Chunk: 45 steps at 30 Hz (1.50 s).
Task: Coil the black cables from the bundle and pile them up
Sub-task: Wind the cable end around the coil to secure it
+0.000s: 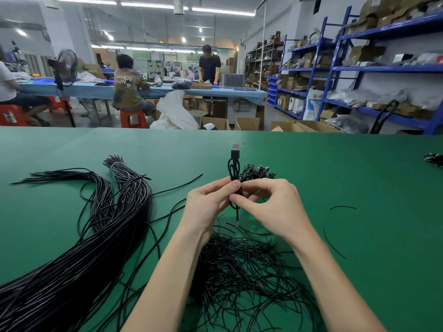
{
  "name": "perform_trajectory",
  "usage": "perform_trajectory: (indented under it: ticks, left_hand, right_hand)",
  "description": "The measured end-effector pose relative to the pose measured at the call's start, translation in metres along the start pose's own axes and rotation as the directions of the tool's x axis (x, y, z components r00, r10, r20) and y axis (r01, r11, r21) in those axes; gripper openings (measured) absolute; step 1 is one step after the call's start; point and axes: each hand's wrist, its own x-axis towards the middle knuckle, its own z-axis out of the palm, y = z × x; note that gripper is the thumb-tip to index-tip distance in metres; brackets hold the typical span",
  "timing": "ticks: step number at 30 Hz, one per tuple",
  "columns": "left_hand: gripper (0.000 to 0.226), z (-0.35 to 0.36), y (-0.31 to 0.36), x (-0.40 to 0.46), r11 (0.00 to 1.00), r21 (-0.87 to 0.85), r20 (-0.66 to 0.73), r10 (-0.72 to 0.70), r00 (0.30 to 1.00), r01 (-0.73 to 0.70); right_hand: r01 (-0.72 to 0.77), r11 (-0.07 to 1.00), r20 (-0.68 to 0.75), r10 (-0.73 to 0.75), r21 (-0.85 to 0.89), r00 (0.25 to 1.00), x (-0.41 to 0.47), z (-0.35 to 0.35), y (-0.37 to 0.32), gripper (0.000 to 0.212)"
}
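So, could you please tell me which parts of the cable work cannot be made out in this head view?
- Coiled cable: its middle is hidden by the fingers of the left hand and right hand, so any tie there cannot be seen.
- Pile of coiled cables: partly behind the hands; too small to count.
- Long bundle: cut off by the left and bottom edges.

On the surface [359,188], the bundle [79,248] lies left, loose ties [247,269] lie nearest, and the coiled pile [256,172] sits behind.
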Motion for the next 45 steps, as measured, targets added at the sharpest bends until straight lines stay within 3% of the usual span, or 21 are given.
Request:
perform_trajectory:
  ticks: [7,13,19,25,28,32,37,41,45]
  left_hand:
    - [0.038,0.0,-0.006,0.001,0.993,0.008,0.039,-0.116,0.992,0.116]
    - [0.023,-0.006,-0.011,0.001,0.973,0.231,0.027,-0.033,0.999,0.026]
    - [0.019,-0.005,-0.009,0.002,0.952,0.304,0.002,-0.015,1.0,0.014]
    - [0.017,-0.004,-0.012,0.003,0.95,0.311,-0.008,0.002,1.0,0.0]
    - [0.015,-0.005,-0.017,0.006,0.949,0.313,-0.038,-0.026,0.999,0.037]
    - [0.01,-0.006,-0.017,0.007,0.963,0.256,-0.057,-0.077,0.995,0.089]
    - [0.016,-0.005,-0.02,0.005,0.966,0.232,-0.077,-0.095,0.992,0.111]
    - [0.008,-0.007,-0.018,0.007,0.972,0.211,-0.059,-0.089,0.994,0.099]
    - [0.007,-0.011,-0.02,0.008,0.963,0.246,-0.096,-0.086,0.992,0.108]
  right_hand:
    - [-0.052,0.993,-0.017,0.05,-0.11,0.999,0.001,0.001,0.009,0.007]
    - [-0.082,0.996,0.01,0.082,-0.045,0.997,0.003,0.003,0.013,0.005]
    - [-0.085,0.996,0.01,0.085,-0.034,0.996,0.001,0.005,0.015,0.008]
    - [-0.152,0.988,0.011,0.151,0.022,0.988,0.0,0.014,0.018,0.012]
    - [-0.179,0.979,0.108,0.168,0.1,0.98,-0.002,0.011,0.019,0.028]
    - [-0.206,0.972,0.248,0.173,0.115,0.953,-0.003,0.01,0.02,0.022]
    - [-0.223,0.968,0.2,0.197,0.116,0.96,-0.005,0.014,0.025,0.029]
    - [-0.182,0.978,0.115,0.17,0.101,0.979,-0.004,0.015,0.025,0.029]
    - [-0.181,0.98,0.143,0.169,0.077,0.975,-0.005,0.015,0.023,0.022]
